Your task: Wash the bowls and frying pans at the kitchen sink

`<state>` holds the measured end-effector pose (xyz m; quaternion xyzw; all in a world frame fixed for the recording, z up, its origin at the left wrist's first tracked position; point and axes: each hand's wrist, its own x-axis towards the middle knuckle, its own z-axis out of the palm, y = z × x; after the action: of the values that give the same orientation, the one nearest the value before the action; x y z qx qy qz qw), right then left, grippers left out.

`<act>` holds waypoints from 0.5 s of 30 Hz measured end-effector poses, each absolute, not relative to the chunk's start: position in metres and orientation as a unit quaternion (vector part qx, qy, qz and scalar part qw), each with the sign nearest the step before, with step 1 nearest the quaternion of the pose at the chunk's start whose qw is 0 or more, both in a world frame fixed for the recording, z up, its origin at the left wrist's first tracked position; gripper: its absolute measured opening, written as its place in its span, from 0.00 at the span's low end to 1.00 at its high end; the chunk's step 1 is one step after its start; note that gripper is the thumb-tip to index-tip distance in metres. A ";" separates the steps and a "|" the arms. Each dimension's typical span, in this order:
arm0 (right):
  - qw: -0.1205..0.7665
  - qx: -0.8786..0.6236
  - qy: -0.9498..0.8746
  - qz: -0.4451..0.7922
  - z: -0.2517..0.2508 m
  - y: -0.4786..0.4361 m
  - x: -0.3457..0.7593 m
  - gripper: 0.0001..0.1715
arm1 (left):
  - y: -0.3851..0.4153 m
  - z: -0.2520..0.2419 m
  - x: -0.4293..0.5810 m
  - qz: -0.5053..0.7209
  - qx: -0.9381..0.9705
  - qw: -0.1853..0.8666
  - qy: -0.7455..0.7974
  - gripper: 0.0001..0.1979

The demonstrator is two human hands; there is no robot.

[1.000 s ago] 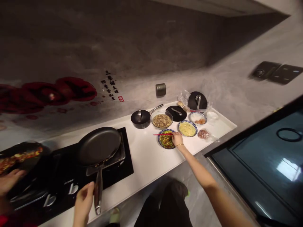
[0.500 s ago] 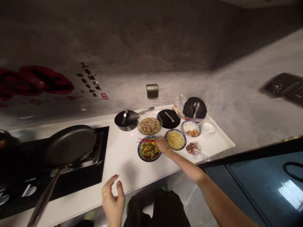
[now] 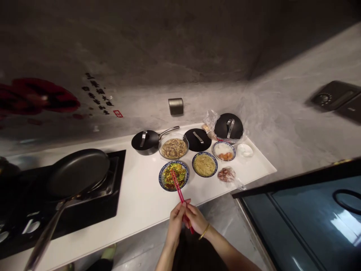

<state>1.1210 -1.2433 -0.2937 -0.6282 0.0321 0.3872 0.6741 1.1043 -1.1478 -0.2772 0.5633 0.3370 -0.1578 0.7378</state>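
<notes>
Both hands meet in front of my body, below the counter edge. My right hand (image 3: 196, 219) grips a pair of red chopsticks (image 3: 178, 191) whose tips point up over a blue-rimmed plate of green and red stir-fry (image 3: 173, 175). My left hand (image 3: 175, 223) is closed against the same chopsticks beside the right. A gold bangle sits on the right wrist. Right of that plate stands a blue-rimmed plate of yellow egg (image 3: 204, 164).
On the white counter (image 3: 141, 195): a glass bowl of brown food (image 3: 173, 147), a lidded black saucepan (image 3: 146, 141), two black lids (image 3: 199, 138), a small dish with orange pieces (image 3: 224, 151), a wrapped meat packet (image 3: 226, 174). A black frying pan (image 3: 77, 173) rests on the dark stove at left.
My right hand lifted the chopsticks off the stir-fry plate and drew back toward my body. My left hand left the pan handle and came over to join it.
</notes>
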 end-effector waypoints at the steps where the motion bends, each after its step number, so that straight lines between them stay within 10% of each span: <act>1: 0.686 -0.606 0.040 0.402 -0.292 -1.250 1.120 0.31 | -1.148 -0.276 1.102 -0.178 0.558 0.739 0.333 0.31; 7: 0.691 -0.544 0.148 0.452 -0.301 -1.341 1.157 0.31 | -1.163 -0.269 1.115 -0.166 0.595 0.741 0.264 0.21; 15: 0.713 -0.536 0.429 0.144 -0.396 -1.489 1.340 0.22 | -1.223 -0.282 1.156 -0.140 0.558 0.748 0.330 0.22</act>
<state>1.3396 -1.4888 -0.3958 -0.5361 0.4287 0.1442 0.7128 1.1564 -1.2232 -0.2816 0.5584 0.3296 -0.1402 0.7483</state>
